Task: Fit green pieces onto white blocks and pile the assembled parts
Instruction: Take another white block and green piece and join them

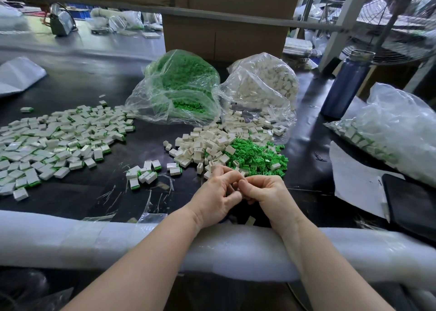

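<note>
My left hand (218, 193) and my right hand (264, 195) meet fingertip to fingertip just in front of the loose parts, fingers curled together; what they pinch is hidden between them. Behind them lie a heap of white blocks (207, 145) and a heap of green pieces (257, 157). A wide spread of assembled parts (59, 140) covers the left of the black table, with a small cluster (144, 172) nearer my hands. Two open plastic bags hold more green pieces (179, 86) and white blocks (264, 86).
A white foam roll (94, 240) pads the table's near edge under my forearms. A blue bottle (346, 84) stands at the right, beside a bag of assembled parts (387, 131), paper sheets (354, 180) and a black tablet (410, 202). Cardboard boxes (224, 34) rise behind.
</note>
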{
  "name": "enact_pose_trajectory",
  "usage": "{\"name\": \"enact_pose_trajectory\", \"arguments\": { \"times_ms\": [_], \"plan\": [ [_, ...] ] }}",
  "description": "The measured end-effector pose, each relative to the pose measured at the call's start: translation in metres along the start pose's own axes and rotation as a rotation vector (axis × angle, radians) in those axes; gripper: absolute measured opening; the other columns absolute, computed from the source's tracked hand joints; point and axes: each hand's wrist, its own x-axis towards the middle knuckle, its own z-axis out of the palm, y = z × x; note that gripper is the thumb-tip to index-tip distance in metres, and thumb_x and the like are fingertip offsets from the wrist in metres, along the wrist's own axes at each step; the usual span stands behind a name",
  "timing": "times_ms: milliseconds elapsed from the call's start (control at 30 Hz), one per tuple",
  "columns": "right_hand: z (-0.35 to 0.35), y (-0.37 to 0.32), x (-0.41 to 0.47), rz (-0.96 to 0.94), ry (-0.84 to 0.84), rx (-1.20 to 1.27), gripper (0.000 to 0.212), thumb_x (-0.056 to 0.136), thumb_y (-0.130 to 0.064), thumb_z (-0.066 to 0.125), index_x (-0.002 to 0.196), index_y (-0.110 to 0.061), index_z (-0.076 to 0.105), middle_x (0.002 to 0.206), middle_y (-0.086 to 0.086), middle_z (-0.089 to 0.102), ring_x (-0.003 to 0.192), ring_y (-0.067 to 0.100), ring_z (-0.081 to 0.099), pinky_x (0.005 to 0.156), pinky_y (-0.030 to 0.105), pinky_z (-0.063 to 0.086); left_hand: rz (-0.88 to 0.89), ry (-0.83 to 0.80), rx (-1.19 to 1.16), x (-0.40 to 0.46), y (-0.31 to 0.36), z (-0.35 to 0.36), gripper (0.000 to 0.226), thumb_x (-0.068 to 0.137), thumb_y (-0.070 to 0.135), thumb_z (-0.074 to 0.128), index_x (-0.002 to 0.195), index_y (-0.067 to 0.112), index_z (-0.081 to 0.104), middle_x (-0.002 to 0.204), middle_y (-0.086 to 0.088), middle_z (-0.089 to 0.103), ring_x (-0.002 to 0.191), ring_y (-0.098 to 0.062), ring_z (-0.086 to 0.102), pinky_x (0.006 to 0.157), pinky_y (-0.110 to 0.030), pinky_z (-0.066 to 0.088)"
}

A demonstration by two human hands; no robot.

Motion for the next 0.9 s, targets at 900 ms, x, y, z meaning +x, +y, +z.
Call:
{"name": "enact_pose_trajectory", "arguments": {
  "times_ms": [900],
  "plan": [
    [-0.0011,0.0006,-0.0019,-0.003,0.007,-0.005,0.019,0.084,-0.005,0.064,0.067,-0.007,0.073,0.051,0.001,0.059,0.045,0.004,0.047,0.046,0.014,0.039,0.004,-0.044,0.040,0.0004,-0.0008,-0.0002,0.017,0.088,0.009,0.052,0.094,0.025,0.055,0.107,0.003,0.038,0.091,-0.013,0.047,0.089,-0.027,0.044]
  ]
}}
